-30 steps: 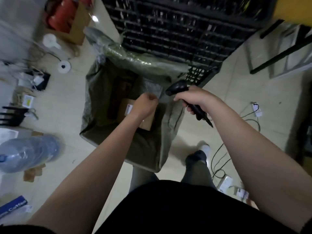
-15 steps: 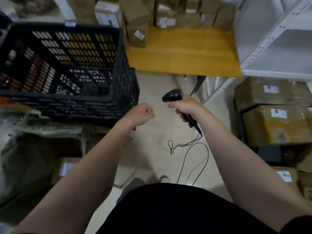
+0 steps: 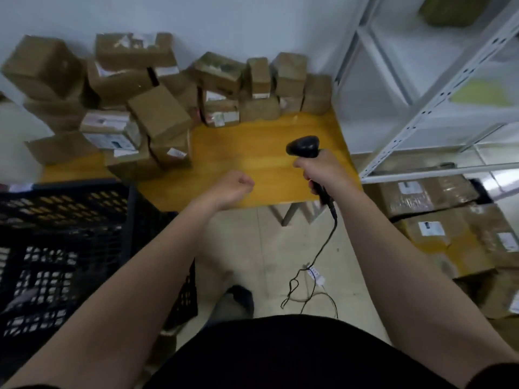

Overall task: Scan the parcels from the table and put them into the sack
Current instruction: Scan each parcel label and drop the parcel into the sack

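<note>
- The brown cardboard parcels [image 3: 158, 113] are piled along the far edge and far-left corner of the yellow wooden worktop [image 3: 266, 153]. Some lean on each other.
- The green sack is not in view.
- The left grip [image 3: 233, 186] is clenched on nothing and hovers over the worktop's near edge.
- The right grip [image 3: 323, 169] is wrapped round the handle of the black handheld barcode scanner [image 3: 303, 146] above the worktop's right side. Its black cable [image 3: 323, 248] trails to the floor.
- The small labelled box [image 3: 171, 151] at the front of the pile looks like the easiest one to reach.
- These boxes are probably light and stiff, with tape that may be a little slick.
- A hold across two opposite side faces should suit, leaving the white label open to the scanner.
- Pulling a lower box could topple those leaning on it, so a top or front one is safer.
- A black plastic crate [image 3: 70, 234] stands at the near-left corner.
</note>
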